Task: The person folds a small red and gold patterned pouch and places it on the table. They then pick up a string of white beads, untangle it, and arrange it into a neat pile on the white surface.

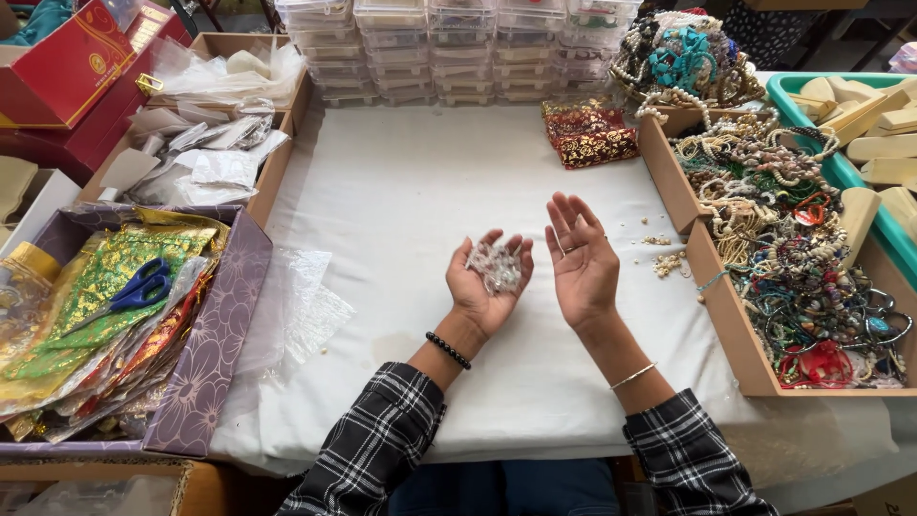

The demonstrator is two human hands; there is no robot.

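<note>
My left hand [482, 291] is palm up over the white cloth, cupping a small heap of clear crystal beads [496, 267] in its fingers. My right hand [583, 263] is beside it, palm turned inward, fingers spread and holding nothing; a ring sits on one finger. A black bead bracelet circles my left wrist and a thin silver bangle my right. Both sleeves are black-and-white plaid.
A cardboard box of bead bracelets and necklaces [793, 268] stands at the right, with loose beads [669, 260] beside it. A purple box [205, 363] at left holds shiny pouches and blue scissors [138, 290]. Clear plastic bags [301, 306] lie near it. Red-gold pouches [589, 132] and stacked clear cases [449, 48] sit at the back.
</note>
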